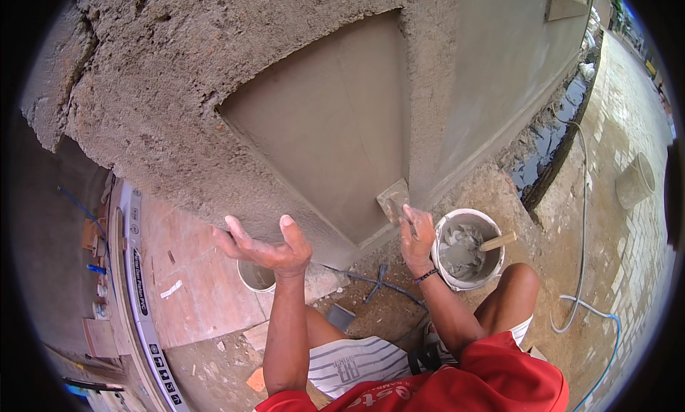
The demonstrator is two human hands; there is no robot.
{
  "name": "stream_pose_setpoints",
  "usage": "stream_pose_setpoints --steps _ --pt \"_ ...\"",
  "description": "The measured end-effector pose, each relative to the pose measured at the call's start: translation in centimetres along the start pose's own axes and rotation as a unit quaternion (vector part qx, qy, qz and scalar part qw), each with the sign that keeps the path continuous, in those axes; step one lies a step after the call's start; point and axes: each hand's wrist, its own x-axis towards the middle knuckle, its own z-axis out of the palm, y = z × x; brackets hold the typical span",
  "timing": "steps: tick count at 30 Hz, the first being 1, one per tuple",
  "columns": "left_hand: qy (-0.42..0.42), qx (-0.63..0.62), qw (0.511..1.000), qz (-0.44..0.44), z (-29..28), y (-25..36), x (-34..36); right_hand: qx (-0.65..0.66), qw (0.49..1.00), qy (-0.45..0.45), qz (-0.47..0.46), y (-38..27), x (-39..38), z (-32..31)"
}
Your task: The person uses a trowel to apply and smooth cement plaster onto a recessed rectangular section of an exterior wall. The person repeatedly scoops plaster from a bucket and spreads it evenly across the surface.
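Observation:
My left hand (275, 251) is raised at the lower middle with fingers apart and curled upward, holding nothing. My right hand (417, 237) grips a flat, rectangular trowel (391, 194), its blade at the lower corner of a recessed, smooth grey plaster panel (321, 126). Rough grey plaster (143, 91) surrounds the recess. Just right of my right hand stands a white bucket (481, 278) of grey wet mix with a wooden handle (503, 240) sticking out. A second bucket (253, 280) is partly hidden behind my left hand and forearm.
At left are a pink board (178, 269) and long packaged strips (139, 283). A grey scraper (340, 317) and hose lie below. At right are a water-filled trench (542, 148), a hose (584, 198), a grey bucket (635, 176) and paving (628, 98).

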Motion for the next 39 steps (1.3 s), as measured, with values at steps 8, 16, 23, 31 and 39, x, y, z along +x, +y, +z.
stream_pose_setpoints --steps 8,16,23,31,39 --pt "-0.003 -0.018 1.0 -0.007 0.3 0.4 -0.4 0.011 0.992 0.079 -0.1 -8.9 8.4 -4.1" --pt "-0.012 0.0 1.0 -0.001 0.3 0.4 0.0 0.025 0.953 0.171 -0.251 -15.2 19.5 -3.0" --pt "-0.002 -0.01 1.0 0.001 0.5 0.4 -0.1 0.012 0.95 0.18 -0.254 -16.5 21.8 -2.6" --pt "0.002 -0.011 1.0 0.009 0.2 0.3 -0.1 0.011 0.97 0.116 -0.213 -12.9 15.8 -1.6" --pt "-0.008 -0.004 1.0 0.015 0.2 0.3 0.0 -0.072 0.995 -0.058 -0.033 -3.5 0.9 -1.2"
